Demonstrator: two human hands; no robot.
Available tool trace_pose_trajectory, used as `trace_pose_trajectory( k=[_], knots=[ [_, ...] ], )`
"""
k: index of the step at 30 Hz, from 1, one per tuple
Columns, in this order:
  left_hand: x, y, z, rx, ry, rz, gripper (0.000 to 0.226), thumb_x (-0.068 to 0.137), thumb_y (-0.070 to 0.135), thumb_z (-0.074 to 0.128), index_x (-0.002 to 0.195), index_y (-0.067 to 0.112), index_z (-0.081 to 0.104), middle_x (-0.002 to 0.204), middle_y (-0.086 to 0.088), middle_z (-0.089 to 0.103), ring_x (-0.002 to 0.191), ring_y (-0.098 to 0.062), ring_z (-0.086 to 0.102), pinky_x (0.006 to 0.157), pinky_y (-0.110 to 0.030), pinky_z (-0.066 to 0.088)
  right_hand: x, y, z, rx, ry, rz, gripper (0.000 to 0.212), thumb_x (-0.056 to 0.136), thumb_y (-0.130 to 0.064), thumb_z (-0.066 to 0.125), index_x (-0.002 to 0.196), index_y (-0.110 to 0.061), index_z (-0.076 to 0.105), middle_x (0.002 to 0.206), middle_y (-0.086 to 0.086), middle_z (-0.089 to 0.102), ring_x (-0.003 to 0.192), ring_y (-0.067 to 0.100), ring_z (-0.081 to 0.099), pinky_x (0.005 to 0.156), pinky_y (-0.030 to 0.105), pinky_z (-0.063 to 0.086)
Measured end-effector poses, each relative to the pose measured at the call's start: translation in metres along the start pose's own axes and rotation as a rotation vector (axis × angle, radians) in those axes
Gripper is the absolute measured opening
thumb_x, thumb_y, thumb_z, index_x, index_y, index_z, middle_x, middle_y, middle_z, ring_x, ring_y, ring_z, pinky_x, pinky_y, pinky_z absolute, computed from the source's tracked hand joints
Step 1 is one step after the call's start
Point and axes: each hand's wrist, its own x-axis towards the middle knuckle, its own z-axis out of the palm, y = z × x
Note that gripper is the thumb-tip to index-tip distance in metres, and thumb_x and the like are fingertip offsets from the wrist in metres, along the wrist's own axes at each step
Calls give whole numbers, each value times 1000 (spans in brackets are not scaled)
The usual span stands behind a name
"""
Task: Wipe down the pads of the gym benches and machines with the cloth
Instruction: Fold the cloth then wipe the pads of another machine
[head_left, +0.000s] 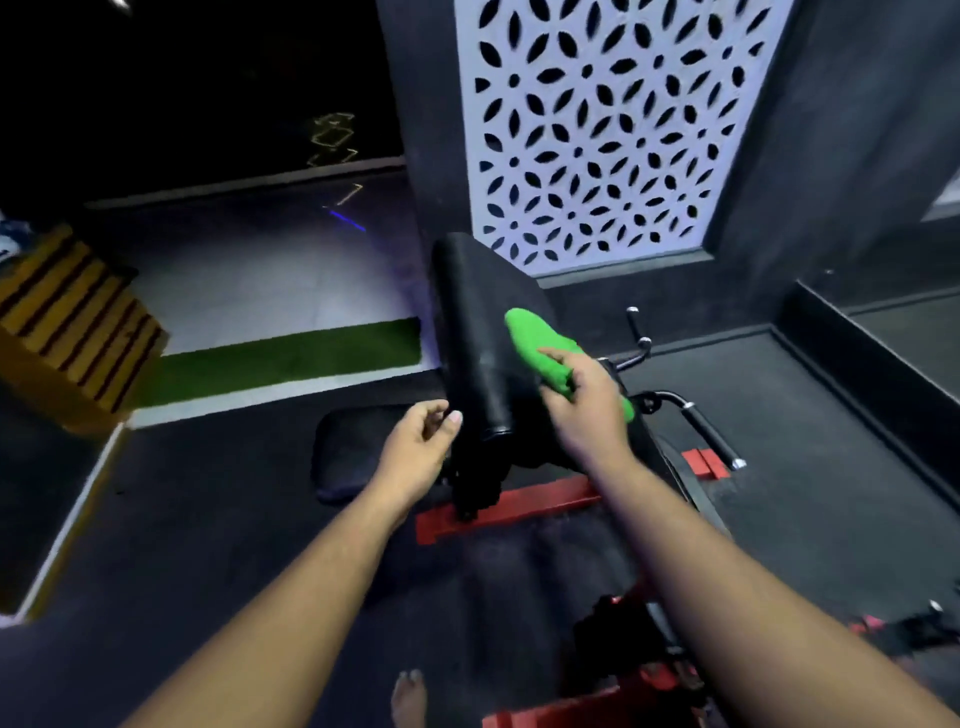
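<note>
While the right hand (582, 395) reaches forward with its fingers curled round the green cloth (540, 348), the cloth lies against the upright black back pad (483, 332) of the bench. Just beside the pad's lower edge, the left hand (421, 441) hovers with loosely curled fingers, holding nothing. A flat black seat pad (358, 447) sits below, over the red frame (519, 506). Chrome handles (639, 338) stand right of the cloth.
</note>
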Motion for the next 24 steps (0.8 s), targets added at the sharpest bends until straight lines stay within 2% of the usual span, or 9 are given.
trace_pose_trajectory(
  k=[2, 4, 8, 10, 12, 16, 19, 23, 24],
  knots=[
    [33, -9, 9, 44, -56, 31, 52, 92, 48, 66, 132, 14, 60, 129, -8, 64, 120, -20, 60, 108, -38, 46, -10, 16, 37, -86, -273, 23, 48, 89, -38, 69, 130, -13, 67, 124, 10, 68, 119, 27, 60, 103, 20, 36],
    [68, -17, 12, 92, -128, 35, 57, 95, 44, 65, 140, 11, 54, 143, -11, 54, 132, -23, 52, 116, -37, 38, -17, 27, 63, -152, -483, 66, 70, 91, -70, 48, 135, -19, 65, 132, 6, 62, 128, 22, 54, 111, 33, 37],
    [119, -26, 14, 137, -210, 64, 64, 99, 36, 62, 151, 7, 39, 160, -13, 33, 148, -23, 32, 122, -32, 25, 3, 34, 72, -121, -199, 212, 68, 91, -73, 42, 144, -33, 54, 143, 0, 55, 136, 21, 47, 114, 54, 36],
    [142, -29, 18, 141, -229, 64, 66, 100, 34, 60, 153, 6, 35, 164, -14, 26, 152, -23, 25, 122, -30, 20, 15, 25, 82, -296, -341, 370, 74, 88, -79, 43, 155, -52, 26, 166, -3, 25, 154, 25, 19, 119, 68, 19],
    [155, -31, 22, 133, -234, 67, 68, 101, 34, 58, 156, 7, 29, 167, -12, 19, 154, -21, 18, 122, -28, 14, 20, 20, 100, -418, -495, 465, 75, 90, -79, 42, 153, -61, 6, 171, -11, 0, 157, 25, 0, 115, 73, 13],
    [180, -35, 38, 173, -266, 158, 74, 102, 38, 56, 160, 11, 19, 170, -6, 5, 157, -18, 7, 126, -36, 10, 46, 30, 121, -467, -453, 576, 66, 95, -76, 32, 151, -63, 1, 171, -12, -1, 157, 26, 7, 111, 74, 23],
    [194, -39, 47, 250, -262, 215, 78, 102, 43, 53, 161, 14, 12, 170, -4, -4, 157, -18, -2, 127, -46, 4, 74, 71, 126, -312, -424, 685, 73, 86, -84, 25, 153, -61, 7, 171, -2, 7, 157, 29, 9, 119, 67, 16],
    [207, -40, 56, 399, -310, 307, 83, 100, 51, 50, 162, 17, 6, 170, 0, -12, 156, -15, -12, 124, -45, -5, 95, 124, 111, -241, -537, 825, 52, 109, -37, 31, 161, -33, 23, 171, 2, 4, 157, 28, 2, 126, 49, 3],
    [208, -39, 59, 414, -321, 313, 84, 100, 53, 50, 162, 17, 5, 170, -1, -12, 156, -15, -13, 125, -46, -5, 94, 123, 107, -255, -549, 827, 53, 108, -41, 32, 160, -35, 24, 171, 0, 4, 157, 26, 2, 126, 49, 3]
  ],
)
